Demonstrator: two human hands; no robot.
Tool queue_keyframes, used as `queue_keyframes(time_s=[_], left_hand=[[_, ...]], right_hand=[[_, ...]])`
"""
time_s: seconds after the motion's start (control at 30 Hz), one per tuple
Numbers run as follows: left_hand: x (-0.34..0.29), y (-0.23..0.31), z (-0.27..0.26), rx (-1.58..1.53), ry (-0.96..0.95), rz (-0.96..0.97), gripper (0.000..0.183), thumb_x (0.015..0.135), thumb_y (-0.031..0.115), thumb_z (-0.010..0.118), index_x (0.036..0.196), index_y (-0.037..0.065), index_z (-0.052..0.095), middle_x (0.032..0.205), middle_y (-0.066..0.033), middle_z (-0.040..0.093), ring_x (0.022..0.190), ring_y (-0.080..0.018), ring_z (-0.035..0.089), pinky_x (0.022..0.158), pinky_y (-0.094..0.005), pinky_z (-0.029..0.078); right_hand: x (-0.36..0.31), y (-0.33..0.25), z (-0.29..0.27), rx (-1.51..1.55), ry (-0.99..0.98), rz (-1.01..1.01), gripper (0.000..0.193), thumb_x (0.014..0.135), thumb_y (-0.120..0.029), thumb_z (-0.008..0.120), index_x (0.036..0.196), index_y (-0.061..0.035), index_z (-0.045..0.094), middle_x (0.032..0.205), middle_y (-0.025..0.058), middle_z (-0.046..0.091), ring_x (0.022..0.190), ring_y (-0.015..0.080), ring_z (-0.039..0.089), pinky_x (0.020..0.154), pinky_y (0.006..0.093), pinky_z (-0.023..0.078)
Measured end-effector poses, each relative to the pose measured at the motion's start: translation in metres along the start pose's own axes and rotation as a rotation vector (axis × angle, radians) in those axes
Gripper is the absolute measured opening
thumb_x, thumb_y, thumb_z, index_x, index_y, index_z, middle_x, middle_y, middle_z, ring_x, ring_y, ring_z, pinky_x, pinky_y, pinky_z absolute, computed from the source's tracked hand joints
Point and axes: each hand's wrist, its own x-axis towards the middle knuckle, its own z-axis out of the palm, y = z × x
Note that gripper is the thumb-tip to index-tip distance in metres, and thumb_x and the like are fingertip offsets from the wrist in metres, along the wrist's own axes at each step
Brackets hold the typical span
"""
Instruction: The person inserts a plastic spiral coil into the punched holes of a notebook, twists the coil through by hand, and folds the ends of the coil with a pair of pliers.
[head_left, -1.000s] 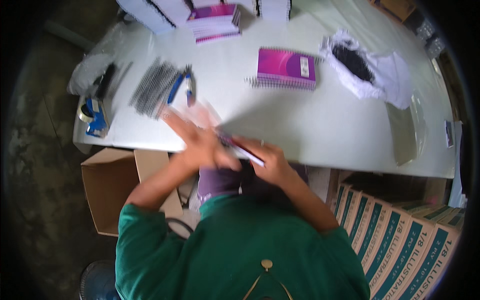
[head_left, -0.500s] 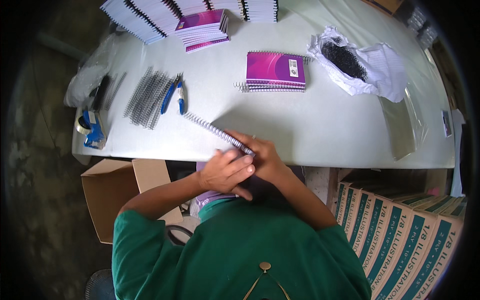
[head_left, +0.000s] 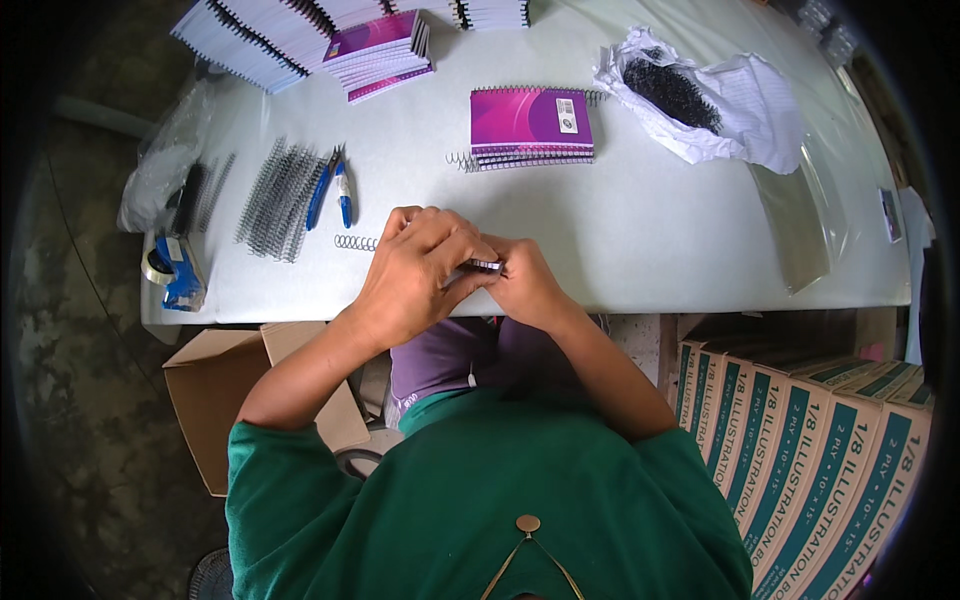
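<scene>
Above the table's near edge, my two hands are closed round a small notebook (head_left: 486, 266), of which just a sliver of edge shows between them. A wire spiral coil (head_left: 354, 242) sticks out to the left, past my left hand (head_left: 415, 270), whose bent fingers cover most of the notebook and coil. My right hand (head_left: 526, 286) grips the right end. Farther off lies a stack of purple spiral notebooks (head_left: 530, 118) with loose coil ends jutting out at both sides. Blue-handled pliers (head_left: 322, 190) and a blue-and-white cutter or pen (head_left: 344, 195) lie left of my hands.
Loose wire coils (head_left: 280, 205) form a pile at the left, near a blue tape dispenser (head_left: 180, 275). Purple booklets (head_left: 375, 50) and bound pads (head_left: 240, 45) stand at the back. Black coils (head_left: 672, 95) rest on crumpled white paper (head_left: 750, 125). Cartons (head_left: 790, 440) flank me below right.
My left hand has moved up and over the notebook's coiled edge. The notebook has turned from a slant to nearly level, its coil end now lower and farther left. The view has shifted slightly.
</scene>
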Motion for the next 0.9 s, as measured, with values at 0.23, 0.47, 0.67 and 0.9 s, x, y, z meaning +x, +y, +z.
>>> queue_keyframes(time_s=[0.23,0.47,0.67,0.9], left_hand=[[0.017,0.006,-0.019,0.085,-0.174,-0.026,0.024,0.07,0.017,0.073,0.092,0.011,0.064,0.088,-0.0019,0.06,0.086,-0.0187,0.056,0.076,-0.0325,0.035],[0.021,0.002,-0.021,0.001,-0.187,-0.029,0.021,0.073,0.013,0.07,0.092,0.009,0.064,0.087,-0.0027,0.061,0.081,-0.0197,0.056,0.074,-0.032,0.037],[0.027,0.005,-0.025,0.099,-0.279,-0.076,0.027,0.071,0.017,0.071,0.096,0.01,0.063,0.088,-0.0023,0.06,0.087,-0.0197,0.055,0.08,-0.0334,0.037],[0.028,0.006,-0.026,0.129,-0.221,0.084,0.031,0.065,0.02,0.075,0.093,0.013,0.064,0.082,-0.0006,0.056,0.082,-0.018,0.054,0.077,-0.0334,0.034]], right_hand=[[0.004,0.006,0.001,-0.144,0.02,-0.071,0.025,0.079,-0.004,0.063,0.103,-0.0028,0.062,0.1,0.0153,0.064,0.105,0.0338,0.056,0.09,0.0416,0.042],[0.004,0.006,0.005,-0.28,0.114,-0.181,0.029,0.077,-0.007,0.065,0.106,-0.0058,0.062,0.116,0.0145,0.058,0.122,0.0387,0.042,0.103,0.0508,0.029],[0.005,0.011,0.001,-0.31,0.031,-0.186,0.028,0.078,-0.009,0.064,0.106,-0.008,0.062,0.115,0.0124,0.059,0.122,0.0382,0.042,0.103,0.0499,0.029],[0.004,0.019,0.004,-0.336,0.072,-0.219,0.026,0.079,-0.01,0.063,0.104,-0.0068,0.062,0.108,0.0133,0.062,0.122,0.0373,0.042,0.103,0.0499,0.03]])
